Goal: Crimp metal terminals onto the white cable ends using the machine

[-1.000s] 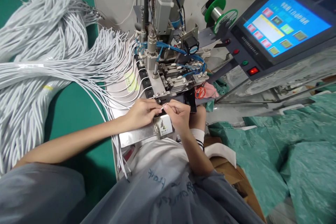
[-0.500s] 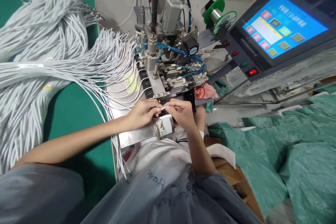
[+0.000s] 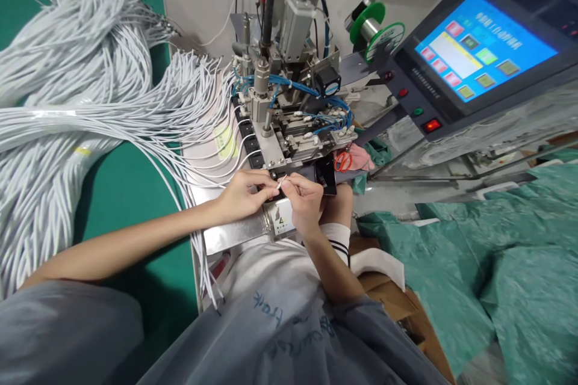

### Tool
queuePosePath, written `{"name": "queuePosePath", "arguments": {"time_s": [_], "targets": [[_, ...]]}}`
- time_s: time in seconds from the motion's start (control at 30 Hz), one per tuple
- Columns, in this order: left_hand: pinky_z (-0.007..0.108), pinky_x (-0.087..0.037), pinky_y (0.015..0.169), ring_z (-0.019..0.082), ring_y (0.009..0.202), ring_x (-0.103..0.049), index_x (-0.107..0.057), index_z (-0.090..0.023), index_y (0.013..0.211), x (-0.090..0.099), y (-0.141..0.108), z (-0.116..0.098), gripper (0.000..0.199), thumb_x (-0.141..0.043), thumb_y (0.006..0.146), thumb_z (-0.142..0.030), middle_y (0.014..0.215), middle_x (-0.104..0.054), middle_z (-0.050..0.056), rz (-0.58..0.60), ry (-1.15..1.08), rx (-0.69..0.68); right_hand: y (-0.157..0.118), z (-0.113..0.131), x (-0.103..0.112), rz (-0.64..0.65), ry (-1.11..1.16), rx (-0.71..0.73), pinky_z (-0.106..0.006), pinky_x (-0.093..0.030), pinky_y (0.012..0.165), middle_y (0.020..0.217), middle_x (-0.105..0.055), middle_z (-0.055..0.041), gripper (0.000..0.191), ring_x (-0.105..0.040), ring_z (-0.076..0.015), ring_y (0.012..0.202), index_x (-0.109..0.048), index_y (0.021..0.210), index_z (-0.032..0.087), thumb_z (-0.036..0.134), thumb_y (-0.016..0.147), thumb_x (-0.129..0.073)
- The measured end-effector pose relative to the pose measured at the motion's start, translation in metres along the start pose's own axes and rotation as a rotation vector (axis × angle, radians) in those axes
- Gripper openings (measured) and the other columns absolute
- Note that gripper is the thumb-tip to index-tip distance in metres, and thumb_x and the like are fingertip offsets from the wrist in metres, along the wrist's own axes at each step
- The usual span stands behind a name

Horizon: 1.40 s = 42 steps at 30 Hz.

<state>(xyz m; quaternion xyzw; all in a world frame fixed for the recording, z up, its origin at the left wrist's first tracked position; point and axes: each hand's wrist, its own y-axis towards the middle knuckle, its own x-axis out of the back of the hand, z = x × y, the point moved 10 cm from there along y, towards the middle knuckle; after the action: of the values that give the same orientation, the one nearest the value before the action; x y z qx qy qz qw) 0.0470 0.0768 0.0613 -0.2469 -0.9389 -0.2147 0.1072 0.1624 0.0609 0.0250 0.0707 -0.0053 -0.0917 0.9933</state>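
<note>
My left hand (image 3: 247,194) pinches a white cable (image 3: 280,183) close to its end, just in front of the machine (image 3: 271,132). Right beside it, my right hand (image 3: 306,200) has thumb and forefinger closed at the tip of the same cable; the fine wires there are too small to make out well. Below the hands lies a small container with a white label (image 3: 280,216). Several more white cables (image 3: 226,159) run from the left into a black slotted holder (image 3: 253,147) along the machine's edge.
Big bundles of white cable (image 3: 85,42) cover much of the green table (image 3: 90,216) at left. A control screen (image 3: 485,48) and a solder wire spool (image 3: 372,30) stand at right. Orange-handled scissors (image 3: 343,161) and a pink cloth (image 3: 360,157) lie beyond my right hand. Green sheeting (image 3: 451,264) fills the lower right.
My right hand has shifted slightly left and turned, its fingers now more upright at the cable's tip. The left hand has hardly moved.
</note>
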Motion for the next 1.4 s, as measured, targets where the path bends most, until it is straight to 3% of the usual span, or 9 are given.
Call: {"name": "queuePosePath", "arguments": {"time_s": [0.2,0.4,0.73,0.97,1.03,1.23,1.4], "targets": [[0.02,-0.04,0.054,0.008,0.057,-0.051,-0.067,-0.012,0.073,0.003,0.001,-0.009,0.015,-0.059,0.082,-0.021,0.063,-0.06,0.002,-0.028,0.051,-0.082,-0.003,0.032,0.003,0.004,-0.192,0.131,-0.025,-0.029,0.048,0.051,-0.038,0.0042,0.015,-0.033,-0.0081,0.048,-0.072,0.071,0.016,0.025,0.076,-0.062],[0.019,-0.044,0.056,0.01,0.057,-0.057,-0.067,-0.011,0.071,0.001,0.002,-0.003,0.022,-0.057,0.084,-0.026,0.062,-0.062,0.003,0.016,-0.055,0.017,-0.002,0.022,0.001,0.024,-0.06,0.076,-0.024,-0.032,0.049,0.06,-0.053,0.0004,0.014,-0.043,-0.0095,0.054,-0.074,0.075,0.017,0.025,0.075,-0.062],[0.02,-0.047,0.062,0.009,0.059,-0.059,-0.066,-0.011,0.08,-0.004,-0.002,0.005,0.025,-0.047,0.09,-0.023,0.063,-0.064,0.002,0.064,-0.093,0.075,0.007,0.032,0.001,0.135,-0.129,0.168,-0.024,-0.028,0.047,0.052,-0.045,0.0028,0.012,-0.037,-0.0084,0.049,-0.075,0.075,0.018,0.023,0.073,-0.064],[0.019,-0.044,0.057,0.009,0.059,-0.056,-0.067,-0.012,0.075,0.005,0.002,-0.005,0.016,-0.057,0.084,-0.02,0.063,-0.061,0.002,-0.032,-0.046,-0.031,-0.003,0.032,0.005,-0.007,-0.233,0.134,-0.024,-0.03,0.047,0.053,-0.044,0.0029,0.015,-0.036,-0.0081,0.049,-0.073,0.076,0.016,0.025,0.077,-0.061],[0.02,-0.044,0.058,0.009,0.059,-0.056,-0.067,-0.012,0.074,0.005,0.002,-0.009,0.015,-0.058,0.084,-0.018,0.064,-0.061,0.003,-0.033,-0.025,-0.083,-0.003,0.036,0.004,0.016,-0.254,0.14,-0.024,-0.03,0.046,0.053,-0.042,0.0032,0.015,-0.036,-0.0081,0.049,-0.073,0.075,0.016,0.025,0.077,-0.061],[0.021,-0.044,0.056,0.01,0.061,-0.054,-0.068,-0.012,0.081,0.002,-0.001,-0.022,0.014,-0.054,0.085,-0.015,0.069,-0.062,0.005,-0.001,0.132,-0.269,0.005,0.041,-0.003,0.254,-0.282,0.121,-0.023,-0.028,0.046,0.049,-0.033,0.0055,0.013,-0.032,-0.0066,0.046,-0.071,0.065,0.015,0.021,0.074,-0.063],[0.019,-0.042,0.053,0.008,0.056,-0.053,-0.067,-0.012,0.077,0.003,-0.002,-0.019,0.01,-0.059,0.082,-0.015,0.064,-0.061,0.003,-0.024,0.113,-0.239,0.002,0.034,0.0,0.122,-0.145,0.112,-0.023,-0.027,0.045,0.049,-0.031,0.006,0.01,-0.031,-0.007,0.047,-0.069,0.065,0.016,0.02,0.073,-0.064]]}}
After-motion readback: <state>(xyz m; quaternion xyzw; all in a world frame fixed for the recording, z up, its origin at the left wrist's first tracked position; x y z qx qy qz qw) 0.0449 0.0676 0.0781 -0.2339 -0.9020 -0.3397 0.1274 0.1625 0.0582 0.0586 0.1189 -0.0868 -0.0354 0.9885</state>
